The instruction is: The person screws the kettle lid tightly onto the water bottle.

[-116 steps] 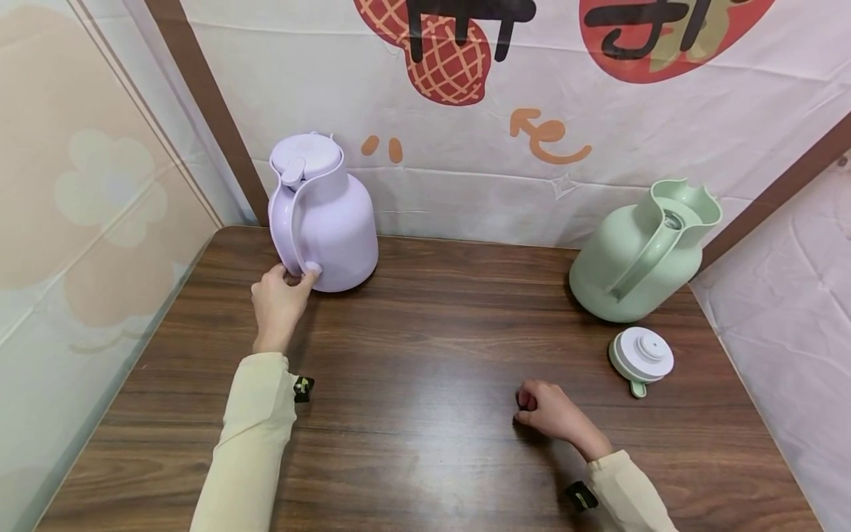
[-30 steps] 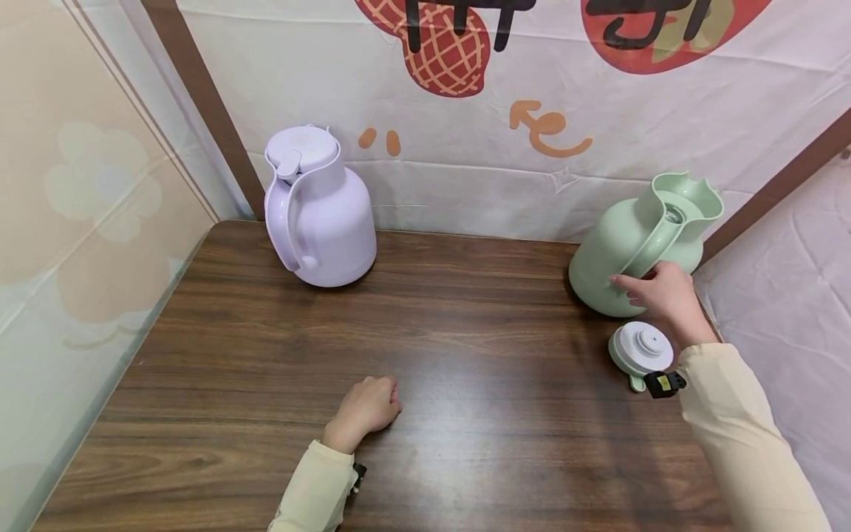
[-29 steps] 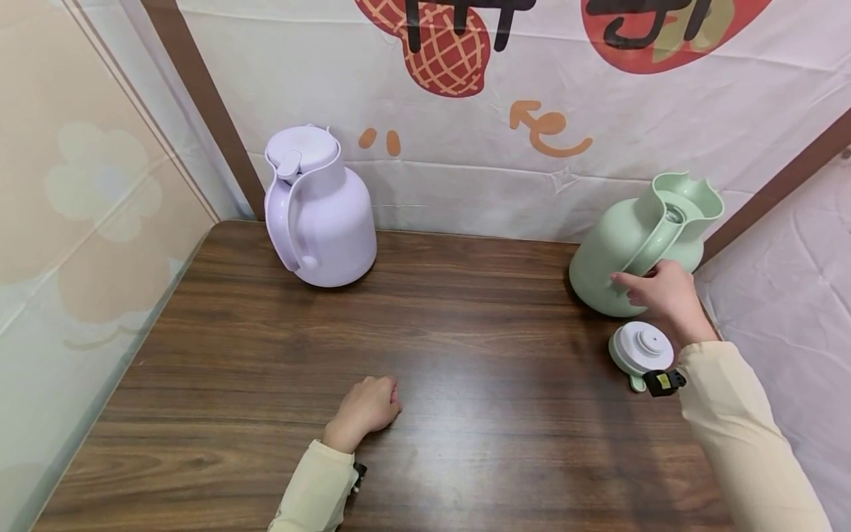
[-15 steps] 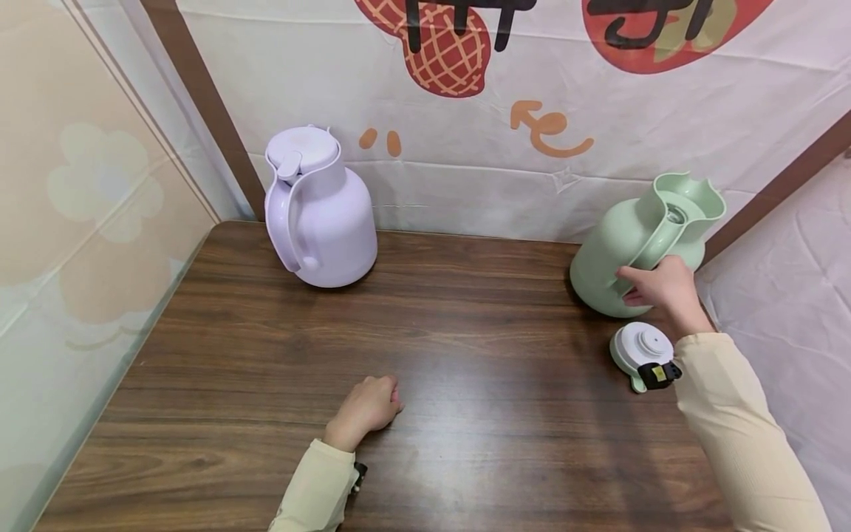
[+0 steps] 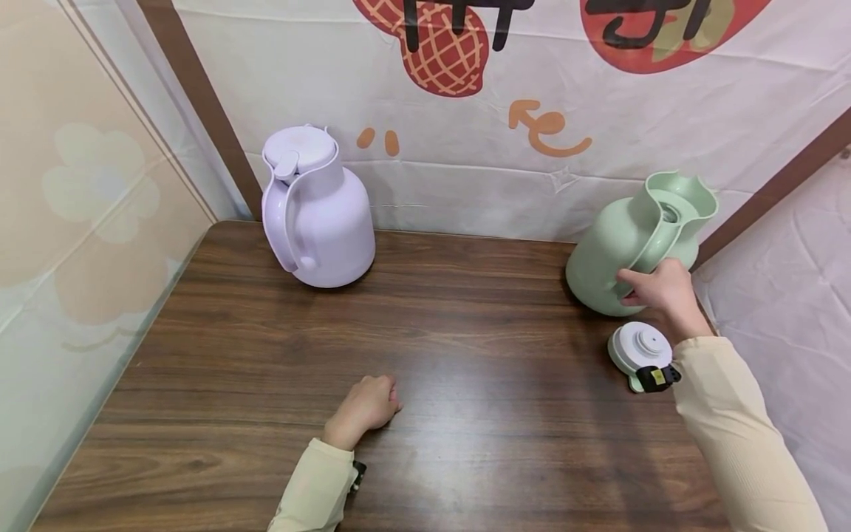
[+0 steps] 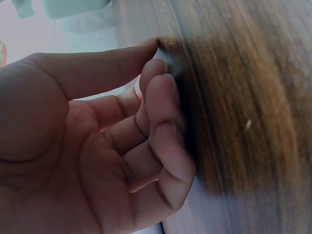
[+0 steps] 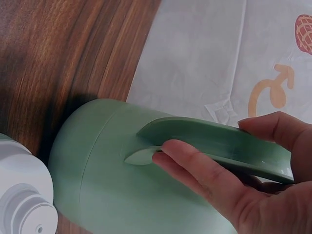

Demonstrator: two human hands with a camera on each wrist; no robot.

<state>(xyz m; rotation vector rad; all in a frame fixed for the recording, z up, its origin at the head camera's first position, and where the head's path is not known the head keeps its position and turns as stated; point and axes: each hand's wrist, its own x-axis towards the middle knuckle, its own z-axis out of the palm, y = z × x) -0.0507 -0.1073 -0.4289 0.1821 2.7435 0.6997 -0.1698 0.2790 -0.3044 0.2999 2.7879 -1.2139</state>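
At the back right of the table stands a green vacuum jug (image 5: 601,255) without its lid, its mouth open at the top. My right hand (image 5: 665,288) grips the jug's handle (image 7: 195,127); in the right wrist view the thumb lies on one side and the fingers on the other. Just in front of the jug lies its lid (image 5: 634,343), white inner side up, partly covered by the wrist camera. My left hand (image 5: 368,405) rests on the table with fingers loosely curled, and the left wrist view (image 6: 97,146) shows nothing in the palm.
A lilac vacuum jug (image 5: 332,222) with its lid on stands at the back left, handle towards me. A printed cloth (image 5: 452,192) hangs behind the wooden table (image 5: 432,318), and more cloth closes off both sides.
My left hand has left the lilac jug's handle and come back to the table. My right hand has moved from the table to the green jug's handle; lately the jug's top shifts slightly left.
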